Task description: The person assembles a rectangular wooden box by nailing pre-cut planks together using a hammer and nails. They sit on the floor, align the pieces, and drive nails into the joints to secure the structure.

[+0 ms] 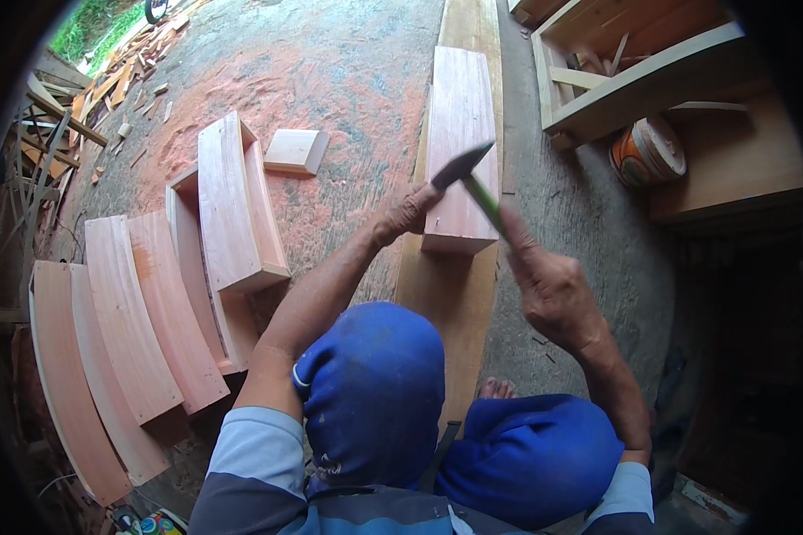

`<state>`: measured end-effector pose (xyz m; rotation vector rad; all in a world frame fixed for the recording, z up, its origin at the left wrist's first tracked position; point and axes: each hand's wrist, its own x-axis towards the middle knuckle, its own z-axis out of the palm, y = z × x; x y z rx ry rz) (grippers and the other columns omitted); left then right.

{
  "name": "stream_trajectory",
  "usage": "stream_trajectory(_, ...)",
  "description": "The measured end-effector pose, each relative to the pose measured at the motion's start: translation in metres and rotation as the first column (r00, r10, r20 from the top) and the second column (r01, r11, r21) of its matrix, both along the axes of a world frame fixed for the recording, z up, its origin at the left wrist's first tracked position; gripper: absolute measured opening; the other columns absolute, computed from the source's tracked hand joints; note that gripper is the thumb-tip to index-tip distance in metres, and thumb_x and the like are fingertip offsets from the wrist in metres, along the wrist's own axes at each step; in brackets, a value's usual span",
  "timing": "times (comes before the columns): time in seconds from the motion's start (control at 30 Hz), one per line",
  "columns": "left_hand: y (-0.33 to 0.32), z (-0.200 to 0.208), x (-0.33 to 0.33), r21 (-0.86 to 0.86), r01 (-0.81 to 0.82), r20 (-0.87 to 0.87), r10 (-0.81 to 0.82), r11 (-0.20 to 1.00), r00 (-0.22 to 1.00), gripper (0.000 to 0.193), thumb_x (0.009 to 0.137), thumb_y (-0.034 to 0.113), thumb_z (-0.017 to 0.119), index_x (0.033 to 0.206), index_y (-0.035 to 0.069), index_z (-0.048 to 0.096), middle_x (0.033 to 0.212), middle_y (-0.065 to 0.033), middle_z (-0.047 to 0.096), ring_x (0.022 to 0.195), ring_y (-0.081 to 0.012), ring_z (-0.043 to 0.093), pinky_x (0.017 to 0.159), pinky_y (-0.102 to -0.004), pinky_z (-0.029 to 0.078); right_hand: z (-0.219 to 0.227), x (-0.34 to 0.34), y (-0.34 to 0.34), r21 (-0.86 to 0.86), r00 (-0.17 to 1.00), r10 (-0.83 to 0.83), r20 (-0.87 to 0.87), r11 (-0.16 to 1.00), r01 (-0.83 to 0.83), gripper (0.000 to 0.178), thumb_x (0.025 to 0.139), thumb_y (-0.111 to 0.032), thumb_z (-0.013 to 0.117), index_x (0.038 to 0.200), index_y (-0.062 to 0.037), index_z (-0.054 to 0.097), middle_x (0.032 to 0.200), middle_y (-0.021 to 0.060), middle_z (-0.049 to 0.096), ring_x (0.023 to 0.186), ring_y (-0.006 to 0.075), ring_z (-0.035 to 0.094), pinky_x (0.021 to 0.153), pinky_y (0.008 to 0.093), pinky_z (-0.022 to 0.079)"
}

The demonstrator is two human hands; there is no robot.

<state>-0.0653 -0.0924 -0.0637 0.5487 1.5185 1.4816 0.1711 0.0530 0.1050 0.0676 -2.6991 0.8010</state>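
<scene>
My right hand (549, 281) is shut on a hammer (473, 178) with a green handle and a dark metal head, raised over a thick reddish wooden block (459, 116). That block lies on a long plank (446, 294) running away from me. My left hand (408, 212) rests at the block's near left corner, fingers pinched there; whether it holds something small is hidden. My knees in blue trousers (375, 392) fill the lower middle, with a bare toe beside the plank.
To the left lie several curved wooden pieces (125, 330) and a stacked boxy piece (232, 209), plus a small block (296, 150). A pale wooden frame (642, 76) and an orange striped ball (647, 152) sit at the right. Scrap wood is piled far left.
</scene>
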Motion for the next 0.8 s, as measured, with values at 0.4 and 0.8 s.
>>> stream_trajectory(0.4, 0.004, 0.015, 0.003, 0.036, -0.022, 0.076, 0.019, 0.999, 0.997, 0.067, 0.096, 0.068, 0.057, 0.113, 0.004, 0.068, 0.096, -0.0076, 0.071, 0.084, -0.0146, 0.069, 0.071, -0.0296, 0.055, 0.020, -0.005, -0.003, 0.066, 0.987, -0.017, -0.159, 0.997, 0.028, 0.062, 0.105, -0.010, 0.052, 0.163, -0.0100, 0.030, 0.071, 0.0150, 0.065, 0.056, 0.0200, 0.064, 0.051, 0.0372, 0.054)
stream_trajectory(0.8, 0.011, 0.006, -0.002, 0.028, 0.032, -0.042, -0.031, 0.999, 0.999, 0.062, 0.098, 0.067, 0.054, 0.098, 0.007, 0.068, 0.072, -0.0014, 0.058, 0.062, -0.0108, 0.053, 0.054, -0.0280, 0.039, 0.012, 0.006, -0.012, 0.035, 0.953, 0.008, -0.301, 0.999, 0.003, 0.073, 0.098, 0.001, 0.058, 0.164, -0.0142, 0.029, 0.070, 0.0130, 0.061, 0.055, 0.0236, 0.060, 0.051, 0.0425, 0.051)
